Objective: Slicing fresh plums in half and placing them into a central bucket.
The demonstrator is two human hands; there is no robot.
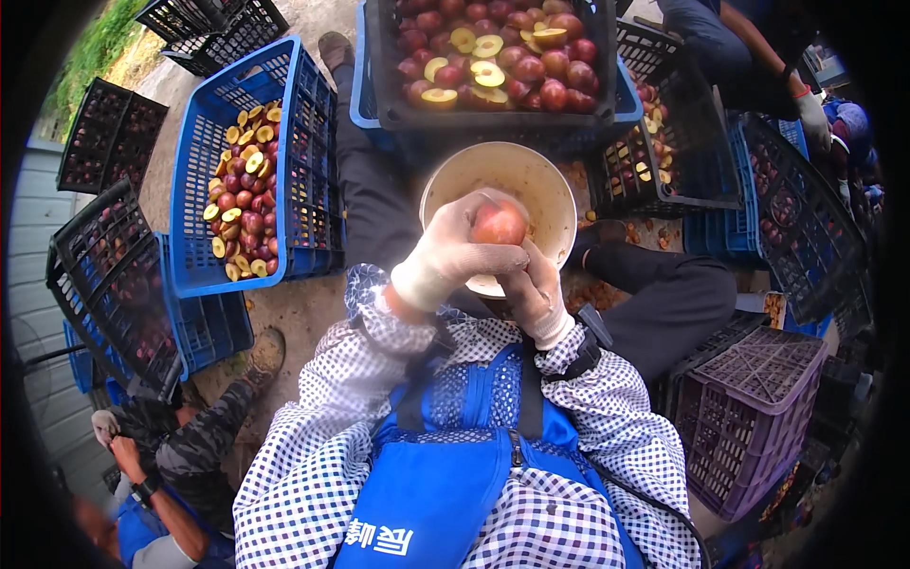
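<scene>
A red plum point(500, 224) sits in the fingers of my left hand point(438, 248), which wears a whitish knit glove and is closed around it. Just below the plum, my gloved right hand point(538, 299) is closed and pressed up against the left fingers. What the right hand grips, if anything, is hidden. Both hands are over a cream-coloured bucket point(559, 180) standing between my legs. The inside wall of the bucket has brownish spots. Ahead of it, a dark crate point(493, 118) holds whole red plums and several cut halves with yellow flesh.
At the left stands a blue crate point(180, 209) of whole and halved plums. Black crates point(109, 275) lean behind it. On the right are another dark crate point(706, 180) and a purple crate point(749, 436). Other people point(156, 512) work at lower left and upper right.
</scene>
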